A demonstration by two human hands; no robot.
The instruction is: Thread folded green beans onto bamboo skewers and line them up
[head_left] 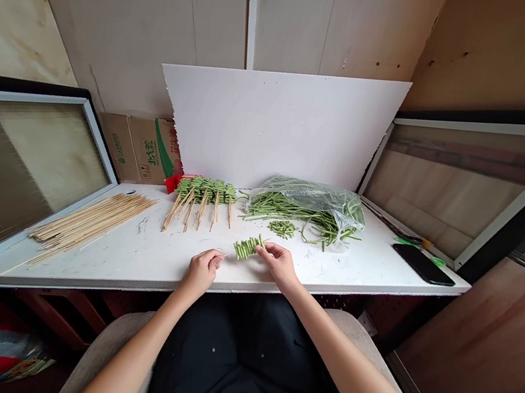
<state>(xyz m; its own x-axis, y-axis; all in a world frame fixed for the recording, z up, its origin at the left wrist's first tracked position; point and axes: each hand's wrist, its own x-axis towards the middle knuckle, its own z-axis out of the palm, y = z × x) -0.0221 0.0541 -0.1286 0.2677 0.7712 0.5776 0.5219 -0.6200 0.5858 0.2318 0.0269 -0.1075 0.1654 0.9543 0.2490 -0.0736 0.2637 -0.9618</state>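
My left hand [203, 271] is closed around the bare end of a skewer near the table's front edge. Short pieces of green bean [246, 248] sit side by side along that skewer, to the right of my left fingers. At the far end of the row, my right hand [277, 265] pinches the last bean piece between thumb and fingers. Just beyond lies a small pile of cut bean pieces [283, 229]. Filled bean skewers [206, 190] are stacked behind my left hand, their sticks pointing toward me.
Bare bamboo skewers [92, 224] lie spread at the left of the white table [146, 278]. Long green beans in a clear plastic bag [313, 199] rest at the back. A black phone [423, 264] lies at the right, and a cardboard box [139, 148] stands back left.
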